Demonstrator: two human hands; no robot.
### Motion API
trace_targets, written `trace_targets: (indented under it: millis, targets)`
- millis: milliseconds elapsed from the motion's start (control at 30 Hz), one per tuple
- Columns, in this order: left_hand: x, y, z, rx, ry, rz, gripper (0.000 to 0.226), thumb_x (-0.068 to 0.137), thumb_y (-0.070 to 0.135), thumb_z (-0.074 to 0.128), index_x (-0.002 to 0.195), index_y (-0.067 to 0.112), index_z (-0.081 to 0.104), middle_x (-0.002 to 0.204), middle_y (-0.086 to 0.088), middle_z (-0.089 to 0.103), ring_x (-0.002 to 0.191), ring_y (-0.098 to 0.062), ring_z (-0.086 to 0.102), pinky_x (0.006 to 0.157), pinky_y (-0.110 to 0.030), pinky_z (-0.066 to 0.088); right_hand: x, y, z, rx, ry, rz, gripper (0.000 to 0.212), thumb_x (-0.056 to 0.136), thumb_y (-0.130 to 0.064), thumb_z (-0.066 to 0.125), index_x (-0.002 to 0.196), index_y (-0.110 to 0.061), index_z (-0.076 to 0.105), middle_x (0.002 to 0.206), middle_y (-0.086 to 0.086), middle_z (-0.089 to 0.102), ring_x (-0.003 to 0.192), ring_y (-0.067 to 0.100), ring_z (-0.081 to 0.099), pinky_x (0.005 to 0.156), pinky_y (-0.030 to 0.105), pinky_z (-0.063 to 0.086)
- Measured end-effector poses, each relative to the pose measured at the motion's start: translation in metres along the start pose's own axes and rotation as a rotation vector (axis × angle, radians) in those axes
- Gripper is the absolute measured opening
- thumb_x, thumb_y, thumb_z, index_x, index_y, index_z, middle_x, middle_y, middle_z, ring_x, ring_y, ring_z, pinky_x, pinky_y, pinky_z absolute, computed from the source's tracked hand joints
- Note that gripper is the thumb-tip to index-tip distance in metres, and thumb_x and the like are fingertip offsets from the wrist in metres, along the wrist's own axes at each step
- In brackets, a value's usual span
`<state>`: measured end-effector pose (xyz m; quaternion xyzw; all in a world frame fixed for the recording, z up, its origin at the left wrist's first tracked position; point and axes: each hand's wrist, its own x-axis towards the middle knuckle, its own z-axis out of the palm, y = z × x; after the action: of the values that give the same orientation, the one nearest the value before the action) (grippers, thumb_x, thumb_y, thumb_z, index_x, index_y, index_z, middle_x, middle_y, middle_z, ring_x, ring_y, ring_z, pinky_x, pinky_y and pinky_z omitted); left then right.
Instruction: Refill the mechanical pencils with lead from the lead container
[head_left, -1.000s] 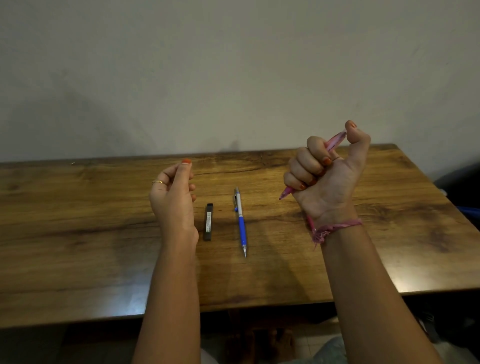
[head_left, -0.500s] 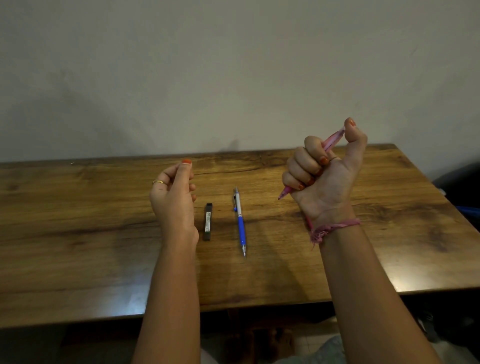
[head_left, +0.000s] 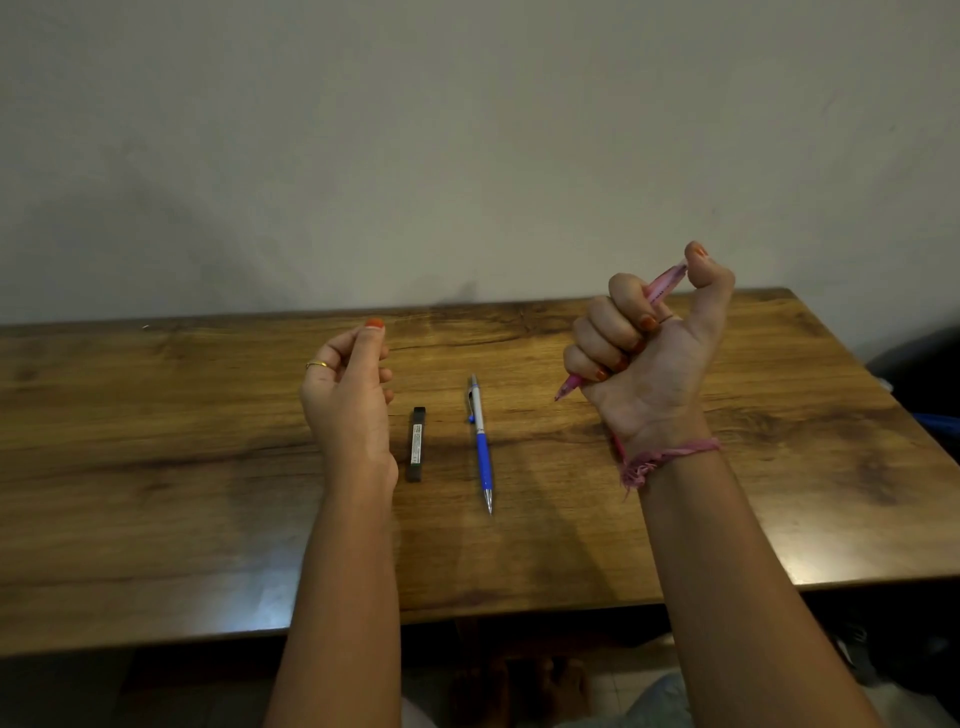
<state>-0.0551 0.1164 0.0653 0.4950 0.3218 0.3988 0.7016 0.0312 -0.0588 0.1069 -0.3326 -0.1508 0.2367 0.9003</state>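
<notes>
My right hand (head_left: 649, 364) is raised above the table in a fist around a pink mechanical pencil (head_left: 662, 283). My thumb presses on its top end and its tip points down-left. My left hand (head_left: 348, 400) is held up to the left, its fingers curled against the thumb; I see nothing between them. A small black lead container (head_left: 416, 443) lies flat on the wooden table (head_left: 156, 467) just right of my left wrist. A blue and silver mechanical pencil (head_left: 482, 447) lies next to it, tip toward me.
A plain wall rises behind the table's far edge. A dark object (head_left: 924, 364) stands off the table's right side. My feet (head_left: 524, 686) show on the floor below the near edge.
My right hand has lifted slightly and its thumb has bent down onto the pink pencil's top. My left hand, the container and the blue pencil have stayed put.
</notes>
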Motion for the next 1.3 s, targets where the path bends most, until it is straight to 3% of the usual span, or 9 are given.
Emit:
trace_targets:
  millis: [1300]
  targets:
    - [0.0001,0.0019,-0.0003,-0.005,-0.004,-0.003,0.007,0.083,0.026,0.071,0.078,0.026,0.066,0.064,0.016,0.062,0.058,0.001,0.052,0.047,-0.014,0.041,0.0,-0.0005,0.0007,0.013,-0.009,-0.017,0.058,0.087,-0.063,0.026,0.046,-0.023,0.032,0.041,-0.009,0.022,0.038,0.009,0.013,0.04,0.023,0.01]
